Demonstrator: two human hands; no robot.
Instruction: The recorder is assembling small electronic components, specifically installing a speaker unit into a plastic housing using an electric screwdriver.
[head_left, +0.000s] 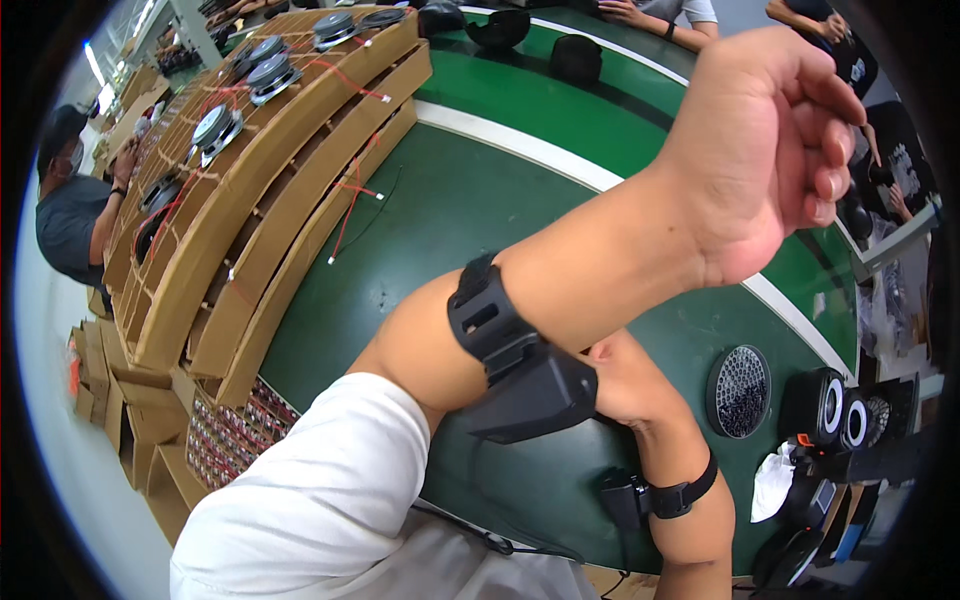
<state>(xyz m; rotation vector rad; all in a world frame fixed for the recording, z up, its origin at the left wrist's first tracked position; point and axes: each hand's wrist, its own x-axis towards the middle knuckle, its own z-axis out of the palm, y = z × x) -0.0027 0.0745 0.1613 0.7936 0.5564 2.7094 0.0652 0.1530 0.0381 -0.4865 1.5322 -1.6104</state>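
Note:
My left arm reaches across the view from the lower left, a white sleeve above the elbow. Raised high at the upper right, my left hand (775, 150) has loosely bent fingers, and nothing shows in its palm. A black device on a strap (530, 385) sits on this forearm. From the lower right comes my right arm, with another black strapped device (640, 497). Only the base of my right hand (622, 372) shows beneath the left forearm; its fingers are hidden. The green worktable (400, 235) lies under both arms. To the right is a round dish of small dark parts (739, 391).
Stacked cardboard trays (270, 150) at the left carry round speakers (213, 130) with red wires, some hanging over the edge. Below them is a partitioned tray of small parts (235, 440). Black speaker housings (815, 405) stand at the right. Other people work on the left and far sides.

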